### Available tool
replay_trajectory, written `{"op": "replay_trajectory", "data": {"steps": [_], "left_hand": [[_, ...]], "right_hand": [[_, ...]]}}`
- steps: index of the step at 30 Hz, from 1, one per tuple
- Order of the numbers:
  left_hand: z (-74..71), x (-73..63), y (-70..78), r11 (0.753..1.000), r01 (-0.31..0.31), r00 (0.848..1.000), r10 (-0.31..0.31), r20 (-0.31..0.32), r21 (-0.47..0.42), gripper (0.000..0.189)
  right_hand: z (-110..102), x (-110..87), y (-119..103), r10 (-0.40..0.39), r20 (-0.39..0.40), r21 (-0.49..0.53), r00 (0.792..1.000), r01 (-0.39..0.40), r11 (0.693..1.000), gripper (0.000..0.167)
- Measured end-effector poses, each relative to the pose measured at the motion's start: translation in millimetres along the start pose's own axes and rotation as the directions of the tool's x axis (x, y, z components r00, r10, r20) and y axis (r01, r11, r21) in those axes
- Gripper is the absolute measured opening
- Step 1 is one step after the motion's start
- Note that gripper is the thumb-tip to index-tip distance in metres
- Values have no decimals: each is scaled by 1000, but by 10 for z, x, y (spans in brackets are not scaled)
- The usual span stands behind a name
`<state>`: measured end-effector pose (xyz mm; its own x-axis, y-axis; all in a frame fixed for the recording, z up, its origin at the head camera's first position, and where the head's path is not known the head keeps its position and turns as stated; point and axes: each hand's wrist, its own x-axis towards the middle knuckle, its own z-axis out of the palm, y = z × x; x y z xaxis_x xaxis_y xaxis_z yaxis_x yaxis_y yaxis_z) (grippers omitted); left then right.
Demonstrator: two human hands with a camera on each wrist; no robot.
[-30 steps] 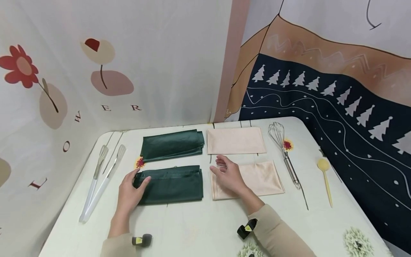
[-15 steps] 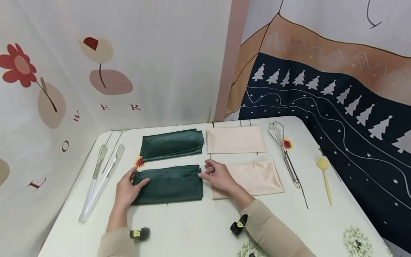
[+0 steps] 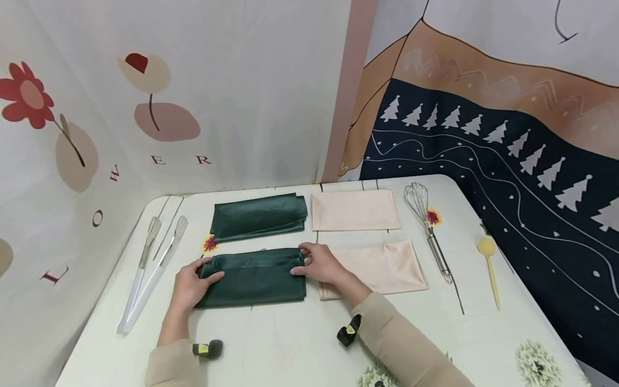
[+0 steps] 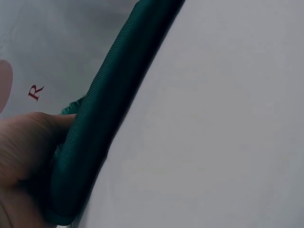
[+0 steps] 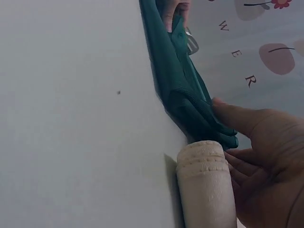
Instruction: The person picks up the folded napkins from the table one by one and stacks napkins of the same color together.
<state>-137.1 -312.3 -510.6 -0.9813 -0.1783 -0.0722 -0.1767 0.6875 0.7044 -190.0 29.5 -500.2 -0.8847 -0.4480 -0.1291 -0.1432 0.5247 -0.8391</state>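
A folded dark green cloth point(image 3: 256, 279) with a satin sheen lies at the near left of the table. My left hand point(image 3: 190, 287) grips its left end, thumb on top and fingers round the edge. At the opposite end, my right hand point(image 3: 323, 264) holds the upper right corner, its thumb point(image 5: 232, 116) on the cloth and the other fingers at the edge. From the left wrist, the cloth's rounded fold point(image 4: 102, 99) runs past the thumb. Just right of it lies a folded peach cloth point(image 3: 382, 269), partly covered by my right hand and wrist.
Behind lie another folded green cloth point(image 3: 258, 217) and a second peach cloth point(image 3: 355, 210). Tongs point(image 3: 152, 279) rest at the left. On the right are a wire whisk point(image 3: 430, 236) and a yellow spoon point(image 3: 489, 269). Printed curtains rise behind the table point(image 3: 290, 344).
My right hand has moved left from over the peach cloth to the green cloth's right corner and taken hold there. My left hand stays at the left end, shifted slightly left.
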Motion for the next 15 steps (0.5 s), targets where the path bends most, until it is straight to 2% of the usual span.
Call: {"op": "replay_trajectory", "data": {"steps": [8,11,15], "left_hand": [[40,-21,-7,994,-95,995,95,7,58,44],[50,-21,-8,992,-110,994,110,4,58,39],[47,-30,3,995,-97,995,97,-19,36,39]], "right_hand": [[79,54,-80,4,-26,-171,1000,-8,985,71],[82,59,-109,0,-21,-198,1000,-4,980,56],[87,80,-110,-34,3,-191,999,34,981,24]]}}
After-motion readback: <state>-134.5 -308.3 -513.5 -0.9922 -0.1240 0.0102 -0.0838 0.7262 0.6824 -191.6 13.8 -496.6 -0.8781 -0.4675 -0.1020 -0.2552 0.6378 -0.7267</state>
